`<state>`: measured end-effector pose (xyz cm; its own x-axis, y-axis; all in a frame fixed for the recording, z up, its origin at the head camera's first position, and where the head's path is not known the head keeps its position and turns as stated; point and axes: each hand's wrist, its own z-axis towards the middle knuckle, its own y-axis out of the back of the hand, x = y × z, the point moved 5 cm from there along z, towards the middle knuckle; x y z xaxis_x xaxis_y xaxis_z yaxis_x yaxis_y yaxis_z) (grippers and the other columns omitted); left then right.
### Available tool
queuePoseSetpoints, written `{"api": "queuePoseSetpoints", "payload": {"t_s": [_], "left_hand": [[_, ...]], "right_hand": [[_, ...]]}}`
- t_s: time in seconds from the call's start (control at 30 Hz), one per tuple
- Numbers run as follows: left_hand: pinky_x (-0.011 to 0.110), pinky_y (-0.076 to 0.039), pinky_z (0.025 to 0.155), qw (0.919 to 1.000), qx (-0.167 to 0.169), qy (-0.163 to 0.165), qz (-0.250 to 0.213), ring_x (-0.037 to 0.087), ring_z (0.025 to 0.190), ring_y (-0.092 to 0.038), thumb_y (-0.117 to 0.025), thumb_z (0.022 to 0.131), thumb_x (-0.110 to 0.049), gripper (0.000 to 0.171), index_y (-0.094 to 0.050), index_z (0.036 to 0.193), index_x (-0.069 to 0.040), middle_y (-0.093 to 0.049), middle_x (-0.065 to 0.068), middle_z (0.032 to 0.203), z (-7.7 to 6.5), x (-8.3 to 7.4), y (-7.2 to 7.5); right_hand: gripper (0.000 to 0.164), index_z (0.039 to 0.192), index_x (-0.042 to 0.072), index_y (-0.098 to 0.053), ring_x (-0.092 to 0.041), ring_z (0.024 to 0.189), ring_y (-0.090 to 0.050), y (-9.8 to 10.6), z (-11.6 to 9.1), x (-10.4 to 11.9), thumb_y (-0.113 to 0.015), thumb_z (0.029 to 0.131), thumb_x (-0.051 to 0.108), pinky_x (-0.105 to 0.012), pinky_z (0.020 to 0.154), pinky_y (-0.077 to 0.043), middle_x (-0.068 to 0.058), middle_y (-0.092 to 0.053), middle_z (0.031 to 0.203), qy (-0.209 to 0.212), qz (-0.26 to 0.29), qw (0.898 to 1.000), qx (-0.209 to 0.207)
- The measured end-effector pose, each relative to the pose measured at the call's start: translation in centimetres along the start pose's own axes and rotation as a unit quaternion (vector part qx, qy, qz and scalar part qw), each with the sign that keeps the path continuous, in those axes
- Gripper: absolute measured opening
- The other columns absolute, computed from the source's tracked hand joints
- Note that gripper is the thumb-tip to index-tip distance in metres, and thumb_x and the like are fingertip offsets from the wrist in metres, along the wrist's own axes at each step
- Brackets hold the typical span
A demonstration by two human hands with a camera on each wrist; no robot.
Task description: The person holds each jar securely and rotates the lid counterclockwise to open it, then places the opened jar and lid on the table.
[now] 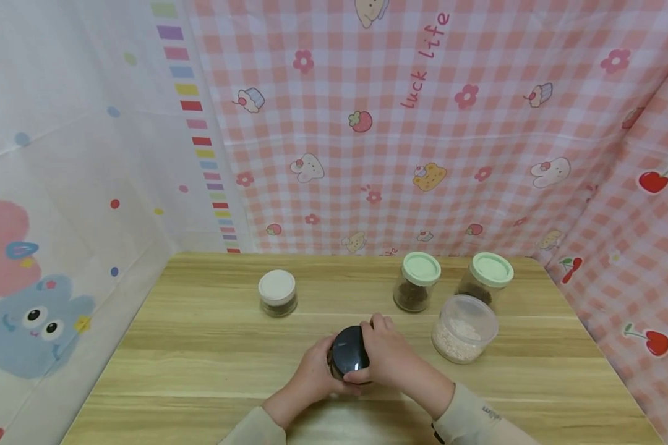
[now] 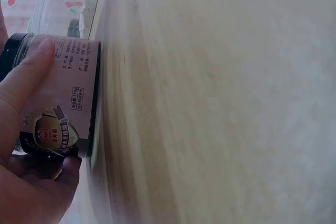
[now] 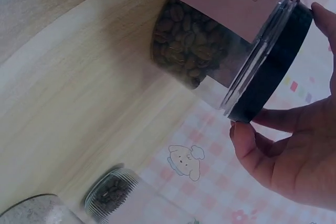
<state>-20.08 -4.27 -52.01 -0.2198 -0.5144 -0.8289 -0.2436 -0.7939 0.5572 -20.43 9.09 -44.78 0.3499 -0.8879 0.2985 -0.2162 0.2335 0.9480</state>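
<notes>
A clear jar [image 3: 194, 40] of brown beans, with a pink printed label and a black lid [image 1: 349, 351], stands on the wooden table near its front middle. My left hand [image 1: 310, 371] grips the jar's body from the left, thumb across the label [image 2: 76, 87] in the left wrist view. From the right, my right hand [image 1: 388, 357] holds the rim of the black lid between thumb and fingers. The lid sits on the jar's mouth. In the head view, the hands and lid hide most of the jar's body.
Right of my hands stands a clear round container [image 1: 463, 330] of pale flakes. Behind it are two green-lidded jars, one [image 1: 416, 284] left and one [image 1: 485, 278] right, with dark contents. A small white-lidded jar [image 1: 278, 295] stands back left. Printed cloths hang around the table [image 1: 200, 352].
</notes>
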Motion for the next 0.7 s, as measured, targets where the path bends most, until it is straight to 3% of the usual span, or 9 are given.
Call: {"api": "queuePoseSetpoints", "payload": {"t_s": [0.2,0.4,0.57,0.7], "left_hand": [[0.044,-0.046,0.099,0.9997,0.004,0.000,0.023,0.027,0.118,-0.054,-0.091,0.054,-0.039,0.097,-0.048,0.134,-0.006,-0.057,0.011,0.128,-0.06,-0.03,0.04],[0.044,-0.045,0.100,0.9997,0.018,0.002,0.019,0.025,0.121,-0.053,-0.089,0.054,-0.047,0.100,-0.045,0.137,-0.011,-0.055,0.007,0.132,-0.21,0.02,-0.11],[0.045,-0.045,0.100,0.9995,0.016,0.001,0.027,0.026,0.121,-0.052,-0.089,0.055,-0.045,0.100,-0.044,0.137,-0.009,-0.054,0.009,0.133,-0.22,0.06,-0.03],[0.046,-0.045,0.099,0.9994,0.005,-0.001,0.033,0.028,0.119,-0.053,-0.090,0.055,-0.042,0.098,-0.046,0.135,-0.004,-0.055,0.013,0.130,-0.17,-0.02,0.16]], "right_hand": [[0.099,0.135,0.003,-0.047,-0.029,0.114,-0.044,0.14,0.23,0.46,-0.085,0.056,0.049,-0.042,0.092,-0.048,-0.013,-0.045,0.129,0.071,-0.021,0.997,0.015],[0.098,0.140,0.015,-0.043,-0.030,0.122,-0.040,0.31,0.15,0.56,-0.088,0.057,0.040,-0.044,0.090,-0.048,-0.005,-0.039,0.141,0.130,-0.009,0.990,0.054],[0.096,0.143,0.018,-0.040,-0.033,0.127,-0.037,0.41,0.02,0.69,-0.084,0.062,0.045,-0.049,0.096,-0.044,-0.006,-0.037,0.144,0.132,-0.004,0.989,0.064],[0.104,0.145,0.011,-0.034,-0.034,0.127,-0.037,0.20,0.14,0.65,-0.076,0.065,0.062,-0.049,0.098,-0.044,-0.017,-0.035,0.143,0.090,-0.001,0.995,0.049]]}}
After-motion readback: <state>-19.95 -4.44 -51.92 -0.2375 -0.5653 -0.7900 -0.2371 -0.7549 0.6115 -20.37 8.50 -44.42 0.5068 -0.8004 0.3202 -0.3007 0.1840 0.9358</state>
